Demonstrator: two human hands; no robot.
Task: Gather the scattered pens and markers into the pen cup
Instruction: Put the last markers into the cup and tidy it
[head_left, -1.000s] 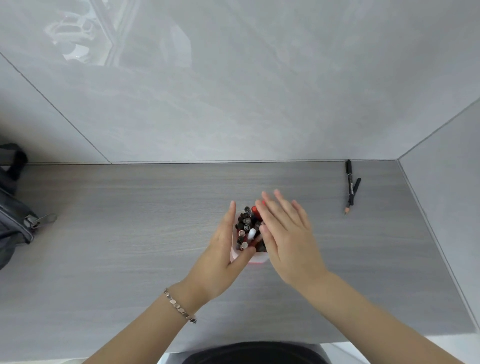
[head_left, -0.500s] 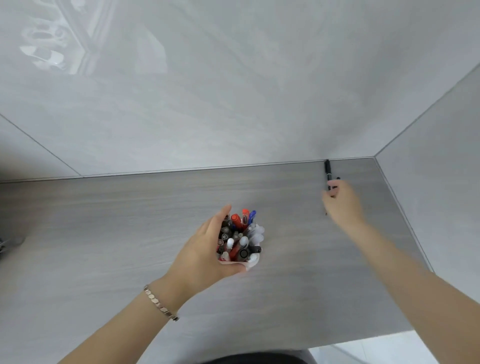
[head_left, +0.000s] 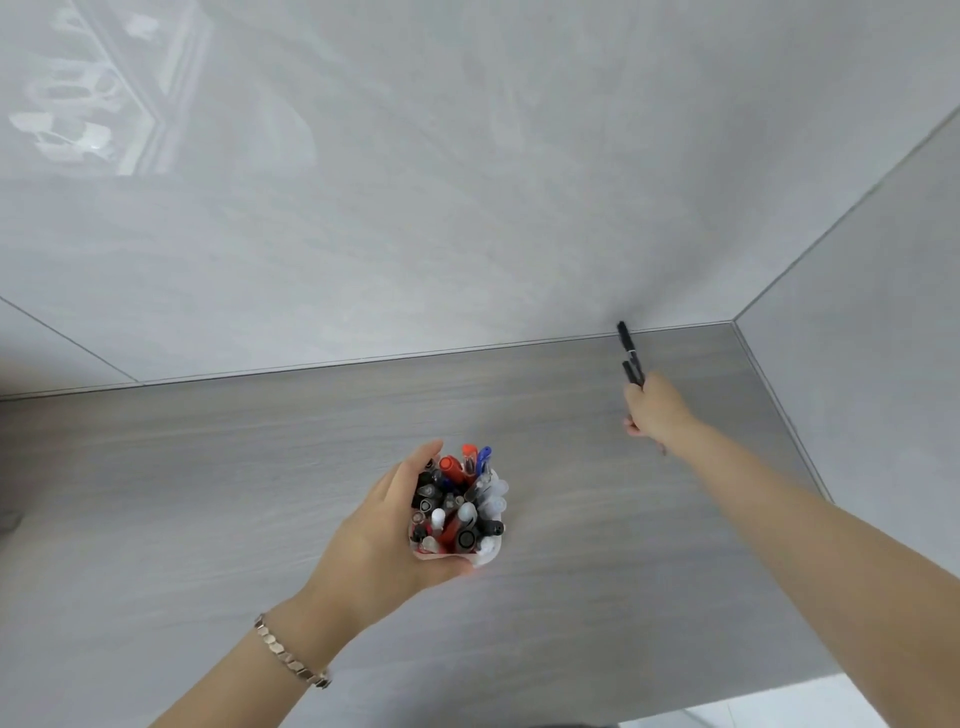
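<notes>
The right hand (head_left: 655, 410) has left the cup (head_left: 480, 552), reached out to the far right corner of the desk (head_left: 208, 493), and closed around the black pens (head_left: 630, 356), which now seem lifted off the surface; the bag at the left edge is out of view

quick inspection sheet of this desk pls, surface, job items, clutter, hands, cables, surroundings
surface: grey wood-grain desk, set into a corner
job's things: pen cup packed with pens and markers; two black pens by the back wall
clutter: nothing seen
hands: left hand wraps the cup; right hand closed around the two black pens, whether they are lifted cannot be told; bracelet on left wrist
cables: nothing seen
surroundings: glossy grey back wall, side wall on the right
</notes>
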